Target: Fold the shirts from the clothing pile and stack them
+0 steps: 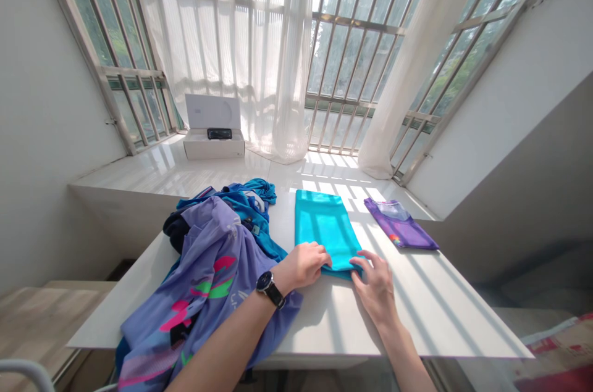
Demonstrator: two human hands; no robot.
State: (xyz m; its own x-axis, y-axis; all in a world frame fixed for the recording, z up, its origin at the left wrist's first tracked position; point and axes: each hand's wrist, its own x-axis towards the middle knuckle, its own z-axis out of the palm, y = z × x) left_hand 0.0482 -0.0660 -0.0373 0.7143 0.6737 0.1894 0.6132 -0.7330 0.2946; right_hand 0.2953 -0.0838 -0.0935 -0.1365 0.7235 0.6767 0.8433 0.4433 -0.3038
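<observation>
A turquoise garment (322,219) lies on the white table, folded into a flat rectangle. My left hand (309,263), with a black watch (270,288) at the wrist, has its fingers closed on the near left corner. At the near right corner my right hand (374,281) pinches the cloth edge between thumb and fingers. Left of the turquoise garment, a loose pile holds a lilac shirt (217,268) with pink and green prints on top and teal cloth (266,231) behind it. To the right rests a folded purple garment (407,228), apart from both hands.
The white table (445,318) meets a windowsill, where an open white box (214,148) holds a black object (219,133). White curtains (231,52) hang before barred windows. A patterned bag-like item (563,349) is at the lower right.
</observation>
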